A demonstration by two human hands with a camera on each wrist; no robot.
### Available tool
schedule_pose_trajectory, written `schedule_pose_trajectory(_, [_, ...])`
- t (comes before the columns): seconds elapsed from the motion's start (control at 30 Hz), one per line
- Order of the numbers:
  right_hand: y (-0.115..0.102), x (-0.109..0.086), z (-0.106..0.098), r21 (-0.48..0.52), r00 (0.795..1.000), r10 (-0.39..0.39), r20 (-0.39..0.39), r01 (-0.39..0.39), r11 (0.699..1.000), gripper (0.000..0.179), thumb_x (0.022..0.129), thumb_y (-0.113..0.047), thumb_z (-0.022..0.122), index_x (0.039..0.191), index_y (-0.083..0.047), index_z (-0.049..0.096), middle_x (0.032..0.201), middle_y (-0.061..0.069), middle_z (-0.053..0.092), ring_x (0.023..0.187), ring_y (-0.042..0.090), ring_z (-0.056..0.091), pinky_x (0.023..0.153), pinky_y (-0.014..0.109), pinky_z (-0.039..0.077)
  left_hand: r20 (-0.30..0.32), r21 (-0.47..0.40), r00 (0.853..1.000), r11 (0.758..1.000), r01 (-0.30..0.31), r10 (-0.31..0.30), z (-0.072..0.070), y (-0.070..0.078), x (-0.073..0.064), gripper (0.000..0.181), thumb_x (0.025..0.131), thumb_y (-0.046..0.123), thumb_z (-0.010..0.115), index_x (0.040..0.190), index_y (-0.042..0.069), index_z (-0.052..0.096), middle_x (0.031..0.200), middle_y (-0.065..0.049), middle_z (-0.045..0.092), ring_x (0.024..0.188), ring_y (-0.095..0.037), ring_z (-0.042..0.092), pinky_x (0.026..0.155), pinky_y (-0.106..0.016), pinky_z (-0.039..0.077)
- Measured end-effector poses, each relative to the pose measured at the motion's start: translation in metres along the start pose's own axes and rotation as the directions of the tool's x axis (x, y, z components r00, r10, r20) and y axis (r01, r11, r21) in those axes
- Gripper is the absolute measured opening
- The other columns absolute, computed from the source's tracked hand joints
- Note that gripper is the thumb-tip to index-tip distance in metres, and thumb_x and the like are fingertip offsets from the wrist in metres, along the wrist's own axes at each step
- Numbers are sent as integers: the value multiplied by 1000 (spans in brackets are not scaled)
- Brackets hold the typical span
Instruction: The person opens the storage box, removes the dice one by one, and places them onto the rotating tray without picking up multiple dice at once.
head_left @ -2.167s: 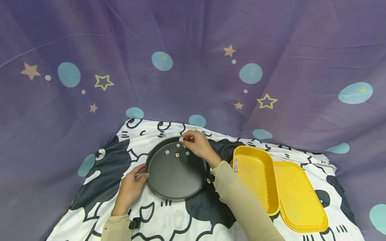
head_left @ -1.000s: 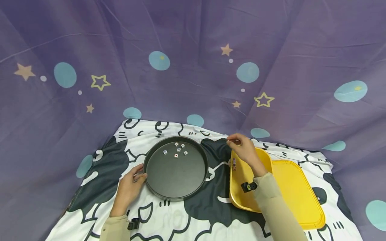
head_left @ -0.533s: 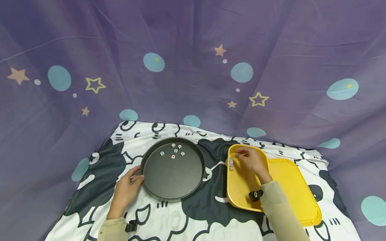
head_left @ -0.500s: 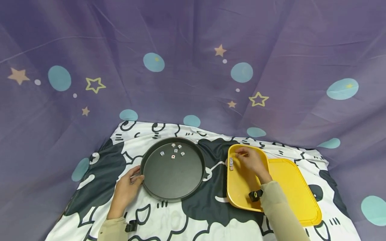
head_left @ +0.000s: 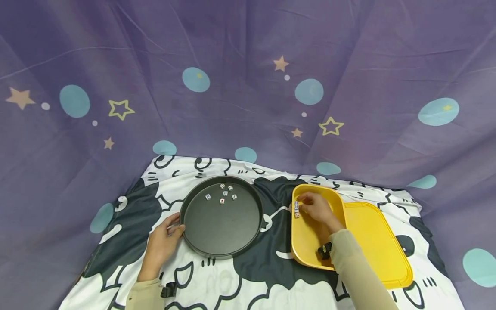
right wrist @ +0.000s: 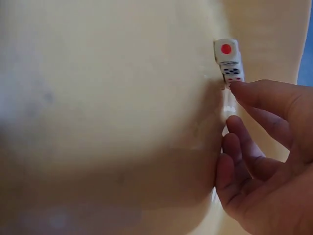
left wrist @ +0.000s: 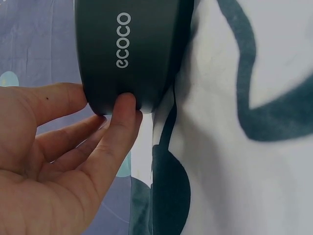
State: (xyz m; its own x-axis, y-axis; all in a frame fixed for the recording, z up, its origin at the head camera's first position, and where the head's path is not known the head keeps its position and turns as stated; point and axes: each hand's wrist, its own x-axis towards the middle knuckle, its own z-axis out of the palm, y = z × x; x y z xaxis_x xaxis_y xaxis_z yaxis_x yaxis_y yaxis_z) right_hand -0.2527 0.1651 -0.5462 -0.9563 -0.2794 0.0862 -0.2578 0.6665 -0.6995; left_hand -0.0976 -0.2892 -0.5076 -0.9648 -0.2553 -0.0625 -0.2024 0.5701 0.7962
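A dark round pan (head_left: 221, 234) lies on the patterned cloth, with several white dice (head_left: 225, 193) spread over its far part. My left hand (head_left: 164, 243) holds the pan's left side; in the left wrist view the thumb is at its edge and a fingertip lies on the outer wall lettered "ecoco". Inside the yellow box (head_left: 306, 254), a short row of dice (right wrist: 229, 61) runs along the left wall. My right hand (head_left: 319, 211) reaches into the box, thumb and forefinger pinching the die at the row's far end, which they partly cover. Its other fingers are loosely bent.
A flat yellow lid (head_left: 381, 245) lies to the right of the box, against it. Black-and-white cloth (head_left: 228, 282) covers the surface under everything. A purple curtain (head_left: 232, 116) hangs behind.
My right hand has let a die go in the pan, moved right into the yellow box, and come down to the dice row. My left hand stays at the pan's side.
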Motion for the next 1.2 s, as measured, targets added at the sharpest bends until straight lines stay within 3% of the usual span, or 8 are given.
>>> schedule_pose_trajectory(0.33, [0,4,4,-27,999,-36,-26,35,999,15,84,1,75,98,0,75,91,9,71,85,27,62,80,42,51,-8,7,1000,1000,8,-8,-1,0,1,50,99,15,62,145,0,49,137,-19,59,116,-31,64,101,-48,46])
schedule_pose_trajectory(0.5, [-2,4,1,-39,1000,-8,-26,7,999,13,85,-5,75,98,-3,74,89,7,70,83,24,62,76,38,51,-10,4,1000,1000,14,-14,-1,1,-1,49,99,15,63,144,0,50,137,-19,59,116,-31,64,102,-48,46])
schedule_pose_trajectory(0.7, [-11,0,-12,35,999,12,-29,-11,999,13,87,-3,74,99,0,73,96,11,72,91,31,66,79,43,55,-11,12,1000,1000,15,-15,1,0,0,50,99,15,62,144,0,50,137,-20,58,116,-32,64,102,-49,45])
schedule_pose_trajectory(0.93, [-43,-2,-29,28,995,-68,-67,70,997,13,89,-7,76,101,-5,75,101,9,72,91,30,66,79,44,54,-6,4,1000,1000,14,-14,2,-2,1,50,99,14,62,145,-1,48,139,-22,57,117,-33,63,100,-49,47])
schedule_pose_trajectory(1.2, [-89,3,-31,52,995,-89,-47,91,994,15,91,-13,74,105,-8,74,105,9,67,91,28,64,81,44,53,-3,-3,1000,1000,9,-9,1,0,0,50,99,15,62,145,-1,48,138,-21,57,117,-33,63,101,-49,47])
